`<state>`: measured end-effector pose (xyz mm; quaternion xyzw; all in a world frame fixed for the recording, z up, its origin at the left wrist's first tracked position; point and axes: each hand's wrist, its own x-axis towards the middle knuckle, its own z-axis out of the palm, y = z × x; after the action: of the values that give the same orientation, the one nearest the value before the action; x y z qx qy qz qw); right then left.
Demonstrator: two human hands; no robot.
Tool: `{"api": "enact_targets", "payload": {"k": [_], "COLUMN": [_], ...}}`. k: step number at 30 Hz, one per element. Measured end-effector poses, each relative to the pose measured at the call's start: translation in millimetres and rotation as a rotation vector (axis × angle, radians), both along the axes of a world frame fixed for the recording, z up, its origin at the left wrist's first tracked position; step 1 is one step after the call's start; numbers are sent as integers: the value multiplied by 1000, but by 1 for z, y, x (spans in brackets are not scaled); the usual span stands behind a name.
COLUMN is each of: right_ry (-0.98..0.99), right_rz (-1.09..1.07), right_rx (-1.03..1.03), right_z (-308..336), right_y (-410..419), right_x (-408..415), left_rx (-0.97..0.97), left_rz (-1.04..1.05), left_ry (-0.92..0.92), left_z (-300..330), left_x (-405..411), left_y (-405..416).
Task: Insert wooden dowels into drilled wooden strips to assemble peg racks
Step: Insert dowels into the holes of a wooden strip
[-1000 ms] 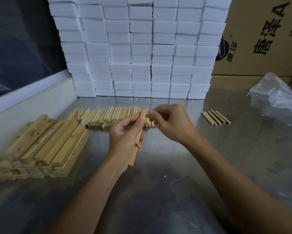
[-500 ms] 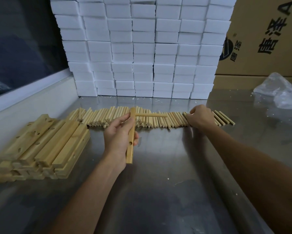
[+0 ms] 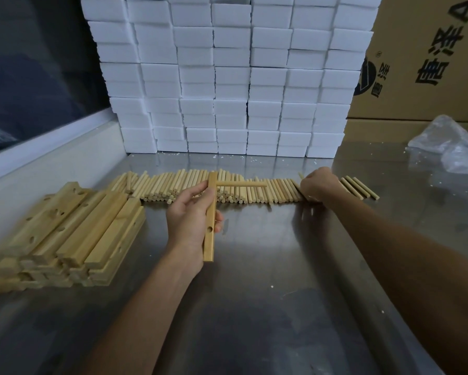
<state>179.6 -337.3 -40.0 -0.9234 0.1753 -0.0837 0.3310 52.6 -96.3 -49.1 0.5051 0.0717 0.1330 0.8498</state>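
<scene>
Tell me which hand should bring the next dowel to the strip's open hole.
Right. The right hand already rests curled on the row of loose light wooden dowels, while the left hand grips the drilled wooden strip with one inserted dowel.

Left hand (image 3: 190, 216) sits near frame centre, fingers and thumb curled round a wooden strip (image 3: 210, 217), gripping it upright; forearm runs down toward 7 o'clock. Right hand (image 3: 319, 185) is out at about 2 o'clock from the left, knuckles up, fingers curled down onto the row of dowels (image 3: 281, 189); whether it pinches one cannot be told. Right forearm stretches back toward 4 o'clock. Hands well apart.
</scene>
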Motion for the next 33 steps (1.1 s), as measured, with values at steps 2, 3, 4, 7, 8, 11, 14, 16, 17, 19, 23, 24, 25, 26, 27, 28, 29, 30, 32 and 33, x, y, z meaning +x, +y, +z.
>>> {"api": "enact_targets", "payload": {"k": [2, 3, 4, 7, 8, 11, 14, 16, 17, 19, 23, 24, 25, 26, 27, 28, 29, 30, 32, 33], "right_ry": [-68, -100, -128, -174, -192, -303, -418, -448, -453, -474, -591, -608, -617, -627, -645, -668, -690, -710, -750, -773], "right_rz": [43, 62, 76, 126, 159, 299, 382, 432, 456, 479, 427, 420, 420, 419, 413, 403, 393, 386, 377, 377], "right_rx": [63, 97, 130, 231, 269, 282, 228, 227, 223, 187, 147, 129, 113, 100, 93, 89, 88, 88, 90, 92], "right_z": [3, 6, 9, 16, 17, 18, 18, 16, 15, 9, -2, -4, -6, -7, -8, -9, -11, -12, -14, -14], "right_y": [2, 4, 6, 11, 13, 22, 30, 35, 37, 39, 39, 39, 39, 40, 40, 40, 40, 40, 41, 42], "right_x": [-2, -5, -8, -26, -34, -59, -80, -91, -96, -104, -114, -116, -117, -118, -118, -119, -119, -120, -122, -123], "left_rx": [0, 0, 1, 1, 3, 8, 15, 17, 21, 31, 32, 26, 19, 10, 1, -6, -14, -21, -38, -49], "left_rz": [-1, -1, 1, 5, 3, -1, -2, 1, 2, 7, 9, 11, 15, 19, 22, 23, 23, 24, 29, 31], "left_ry": [0, 0, 2, 8, 6, -1, 2, 3, 2, 6, 18, 20, 24, 29, 34, 39, 44, 47, 54, 60], "left_z": [-1, -2, -3, -4, -4, -4, -5, -4, -5, -5, -5, -4, -4, -4, -3, -3, -3, -4, -4, -4], "left_x": [1, 1, 2, 3, 3, 2, 2, 2, 2, 1, 0, -1, -1, -1, -2, -1, -1, -1, -1, -1], "left_y": [0, 0, 0, 0, 0, 0, 0, 0, 1, 1, -1, -2, -2, -1, -1, 0, 0, 0, 0, 0]}}
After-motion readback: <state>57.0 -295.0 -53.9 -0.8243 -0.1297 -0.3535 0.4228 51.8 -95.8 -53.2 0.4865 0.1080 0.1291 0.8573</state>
